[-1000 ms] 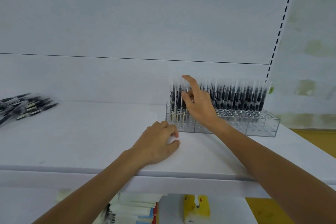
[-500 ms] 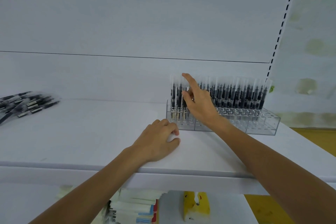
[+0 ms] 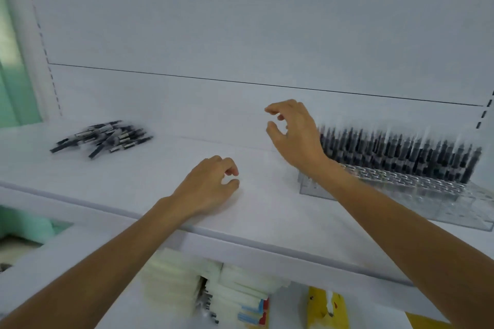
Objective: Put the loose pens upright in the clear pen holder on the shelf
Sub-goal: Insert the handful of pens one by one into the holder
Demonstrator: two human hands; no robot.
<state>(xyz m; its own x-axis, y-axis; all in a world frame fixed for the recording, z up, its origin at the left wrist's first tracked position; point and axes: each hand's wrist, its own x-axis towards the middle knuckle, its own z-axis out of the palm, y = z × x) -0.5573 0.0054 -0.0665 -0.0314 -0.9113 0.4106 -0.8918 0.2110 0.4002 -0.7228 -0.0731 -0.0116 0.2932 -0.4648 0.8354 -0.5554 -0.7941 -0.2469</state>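
Head view: the white shelf (image 3: 149,176) runs across the frame. At its far left, the loose pens (image 3: 103,137) lie flat in a jumbled pile. On the right stands the clear pen holder (image 3: 417,195), with a blurred row of dark pens (image 3: 401,153) upright in its far slots. The left hand (image 3: 211,187) rests on the shelf near the front edge, its fingers loosely curled and gripping nothing. The right hand (image 3: 296,136) is raised above the shelf just left of the holder, fingers bent, thumb and forefinger apart, empty. Both hands are well apart from the pile. Below the shelf are stacked white packs (image 3: 184,283) and a yellow package (image 3: 324,307).
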